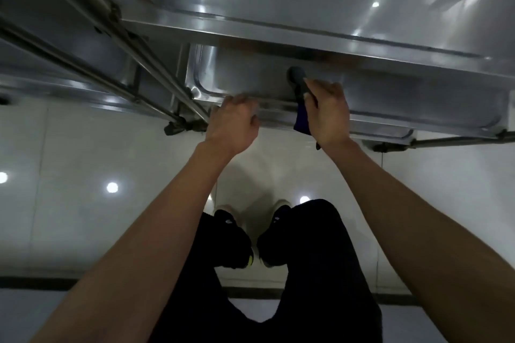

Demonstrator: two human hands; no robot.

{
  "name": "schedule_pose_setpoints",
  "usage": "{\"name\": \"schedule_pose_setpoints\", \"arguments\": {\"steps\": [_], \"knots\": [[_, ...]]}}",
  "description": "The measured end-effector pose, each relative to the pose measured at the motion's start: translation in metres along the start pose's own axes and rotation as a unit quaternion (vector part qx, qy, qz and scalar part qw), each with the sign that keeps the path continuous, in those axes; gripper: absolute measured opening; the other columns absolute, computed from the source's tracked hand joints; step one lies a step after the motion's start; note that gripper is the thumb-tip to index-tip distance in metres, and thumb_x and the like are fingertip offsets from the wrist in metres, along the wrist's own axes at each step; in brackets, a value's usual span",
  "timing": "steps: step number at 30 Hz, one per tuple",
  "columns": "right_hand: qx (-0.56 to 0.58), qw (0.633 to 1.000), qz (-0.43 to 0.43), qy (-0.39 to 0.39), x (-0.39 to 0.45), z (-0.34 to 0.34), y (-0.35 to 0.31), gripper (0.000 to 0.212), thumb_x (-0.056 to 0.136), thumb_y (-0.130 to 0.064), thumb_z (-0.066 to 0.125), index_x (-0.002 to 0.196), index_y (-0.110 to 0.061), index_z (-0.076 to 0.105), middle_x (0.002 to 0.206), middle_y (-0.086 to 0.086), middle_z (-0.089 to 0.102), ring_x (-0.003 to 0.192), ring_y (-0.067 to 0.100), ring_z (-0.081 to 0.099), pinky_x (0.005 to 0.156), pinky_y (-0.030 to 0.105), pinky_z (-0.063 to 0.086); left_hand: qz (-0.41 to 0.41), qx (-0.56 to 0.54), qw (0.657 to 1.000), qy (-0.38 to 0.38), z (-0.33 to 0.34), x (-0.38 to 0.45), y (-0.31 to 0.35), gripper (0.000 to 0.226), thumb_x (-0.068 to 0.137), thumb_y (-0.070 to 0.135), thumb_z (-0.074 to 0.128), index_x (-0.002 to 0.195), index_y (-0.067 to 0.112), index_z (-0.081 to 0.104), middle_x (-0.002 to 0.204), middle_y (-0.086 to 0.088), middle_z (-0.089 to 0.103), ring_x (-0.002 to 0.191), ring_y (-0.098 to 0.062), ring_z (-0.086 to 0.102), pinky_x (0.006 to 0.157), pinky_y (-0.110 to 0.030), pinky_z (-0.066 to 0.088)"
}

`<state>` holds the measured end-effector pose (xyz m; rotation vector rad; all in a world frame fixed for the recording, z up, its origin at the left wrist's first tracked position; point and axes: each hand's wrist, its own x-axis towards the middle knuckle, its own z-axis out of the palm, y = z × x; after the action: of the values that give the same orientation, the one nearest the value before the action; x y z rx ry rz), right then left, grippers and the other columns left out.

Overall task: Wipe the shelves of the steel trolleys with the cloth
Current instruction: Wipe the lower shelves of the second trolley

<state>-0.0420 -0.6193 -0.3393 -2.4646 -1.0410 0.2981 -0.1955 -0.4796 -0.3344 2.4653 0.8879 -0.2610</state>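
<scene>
"Steel everywhere. Where was the dark blue cloth (302,108)?"

"Bunched in the right hand (328,117), its grip clenched round it at the near rim of the lower steel trolley shelf (250,78)."

"And the left hand (232,122)?"

"Fingers curled over that rim, steadying. Best, I judged, were long flat strokes into the corners."

right hand (327,114) grips dark cloth (299,86) on lower shelf (250,75) | left hand (232,122) on rim (fingers curled)
</scene>
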Motion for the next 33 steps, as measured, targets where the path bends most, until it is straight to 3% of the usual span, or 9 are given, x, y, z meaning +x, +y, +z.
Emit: {"name": "schedule_pose_setpoints", "arguments": {"steps": [3,9,12,14,17,21,24,29,33], "knots": [[-0.033,0.998,-0.033,0.035,0.026,0.024,0.013,0.034,0.1,-0.012,0.053,0.133,-0.007,0.061,0.119,0.018,0.068,0.103,0.036,0.06,0.088,0.043,0.05,0.021,-0.005,0.998,0.051,0.025,0.021,-0.017,0.036,0.093,0.023,0.056,0.128,0.021,0.064,0.137,-0.003,0.057,0.13,-0.028,0.045,0.103,-0.046,0.039],[0.006,0.997,-0.065,-0.028,0.055,0.083,0.029,0.037,0.102,-0.033,0.053,0.132,-0.015,0.064,0.131,0.007,0.063,0.121,0.029,0.05,0.101,0.04,0.044,0.055,-0.001,0.986,0.157,0.075,0.047,-0.053,0.028,0.091,0.02,0.058,0.116,0.021,0.072,0.126,0.003,0.063,0.123,-0.024,0.049,0.099,-0.042,0.039],[0.01,0.993,-0.112,0.044,0.05,0.103,0.034,0.032,0.101,-0.024,0.052,0.127,-0.014,0.068,0.128,0.006,0.066,0.118,0.031,0.053,0.097,0.048,0.044,0.087,0.007,0.97,0.227,0.095,0.054,-0.069,0.023,0.087,0.018,0.063,0.105,0.019,0.076,0.112,0.003,0.067,0.111,-0.025,0.055,0.092,-0.044,0.042],[-0.004,0.991,-0.116,0.066,0.046,0.114,0.038,0.034,0.102,-0.022,0.051,0.133,-0.016,0.064,0.138,0.006,0.06,0.13,0.03,0.049,0.107,0.048,0.037,0.113,0.006,0.953,0.282,0.106,0.058,-0.077,0.019,0.084,0.017,0.065,0.099,0.019,0.077,0.104,0.004,0.067,0.105,-0.025,0.056,0.087,-0.044,0.042],[-0.045,0.989,-0.132,0.055,0.046,0.129,0.042,0.039,0.105,-0.024,0.045,0.142,-0.02,0.054,0.153,0.001,0.045,0.147,0.019,0.032,0.122,0.041,0.015,0.14,0.013,0.929,0.343,0.121,0.065,-0.088,0.022,0.084,0.02,0.061,0.098,0.022,0.077,0.101,0.003,0.065,0.101,-0.024,0.056,0.087,-0.042,0.039],[0.035,0.991,-0.126,0.006,0.051,0.125,0.05,0.045,0.106,-0.019,0.038,0.151,-0.016,0.041,0.161,0.0,0.031,0.152,0.014,0.017,0.125,0.038,0.006,0.171,0.016,0.913,0.371,0.128,0.069,-0.097,0.024,0.086,0.019,0.059,0.102,0.02,0.076,0.104,0.002,0.063,0.102,-0.023,0.055,0.086,-0.041,0.041],[0.001,0.991,-0.131,0.0,0.046,0.119,0.057,0.046,0.107,-0.019,0.035,0.153,-0.019,0.037,0.162,-0.002,0.028,0.153,0.014,0.013,0.125,0.039,0.006,0.165,0.016,0.913,0.374,0.115,0.064,-0.103,0.023,0.086,0.017,0.057,0.1,0.017,0.076,0.102,0.0,0.065,0.1,-0.026,0.056,0.082,-0.043,0.044],[-0.014,0.989,-0.146,-0.031,0.047,0.12,0.054,0.045,0.109,-0.023,0.032,0.153,-0.025,0.036,0.162,-0.006,0.027,0.154,0.016,0.008,0.125,0.044,0.002,0.082,0.045,0.928,0.361,0.093,0.051,-0.122,0.019,0.088,0.016,0.062,0.098,0.014,0.077,0.099,-0.007,0.065,0.1,-0.032,0.055,0.079,-0.044,0.044],[-0.073,0.984,-0.152,-0.061,0.058,0.135,0.035,0.048,0.109,-0.027,0.025,0.157,-0.026,0.026,0.166,-0.005,0.013,0.154,0.019,0.0,0.124,0.046,-0.002,0.08,0.043,0.93,0.356,0.094,0.048,-0.123,0.022,0.091,0.018,0.058,0.103,0.012,0.076,0.097,-0.008,0.065,0.098,-0.031,0.057,0.08,-0.044,0.049]]}}
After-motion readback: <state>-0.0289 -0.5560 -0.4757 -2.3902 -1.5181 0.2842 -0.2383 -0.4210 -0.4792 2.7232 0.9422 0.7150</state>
